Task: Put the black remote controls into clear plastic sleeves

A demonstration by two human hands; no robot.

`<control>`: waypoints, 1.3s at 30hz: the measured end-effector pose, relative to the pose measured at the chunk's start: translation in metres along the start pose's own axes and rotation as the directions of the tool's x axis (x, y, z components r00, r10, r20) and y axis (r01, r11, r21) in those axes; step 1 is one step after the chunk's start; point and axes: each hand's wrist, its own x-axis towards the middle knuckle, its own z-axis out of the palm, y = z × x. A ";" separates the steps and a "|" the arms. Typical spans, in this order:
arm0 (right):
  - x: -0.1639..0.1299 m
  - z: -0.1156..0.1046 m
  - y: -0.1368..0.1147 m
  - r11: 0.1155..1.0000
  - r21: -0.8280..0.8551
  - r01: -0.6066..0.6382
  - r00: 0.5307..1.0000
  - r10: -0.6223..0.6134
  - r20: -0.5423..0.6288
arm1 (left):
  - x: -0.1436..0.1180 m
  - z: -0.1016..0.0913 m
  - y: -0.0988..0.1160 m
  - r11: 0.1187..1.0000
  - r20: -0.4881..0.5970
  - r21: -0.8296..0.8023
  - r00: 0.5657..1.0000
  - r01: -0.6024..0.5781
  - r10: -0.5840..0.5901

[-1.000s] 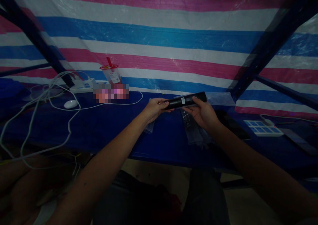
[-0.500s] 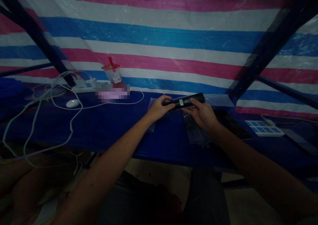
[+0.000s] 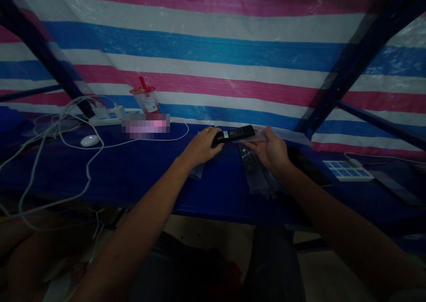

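Dim blue table [image 3: 133,173] | remote [image 3: 233,134] in both hands, label unreadable

Single head view, looking forward-down, close above dark blue table [image 3: 133,173]; striped pink-white-blue tarp [image 3: 213,57] rises behind table.
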 end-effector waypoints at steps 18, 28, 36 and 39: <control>0.006 -0.009 -0.006 0.998 0.021 -0.059 0.998 0.059 0.001 | -0.007 -0.020 -0.021 0.918 -0.061 0.351 0.982 0.187 -0.177; 0.001 -0.001 -0.003 0.996 -0.004 -0.085 0.996 0.085 -0.009 | -0.007 -0.016 -0.021 0.951 -0.053 0.256 0.985 0.170 -0.162; -0.008 0.008 -0.002 0.997 -0.055 -0.058 0.995 0.062 0.073 | -0.007 -0.003 -0.017 0.990 -0.017 0.027 0.990 0.138 -0.137; -0.012 0.011 -0.003 0.996 -0.076 -0.038 0.993 0.046 0.111 | -0.005 0.005 -0.013 0.990 0.000 -0.083 0.993 0.117 -0.118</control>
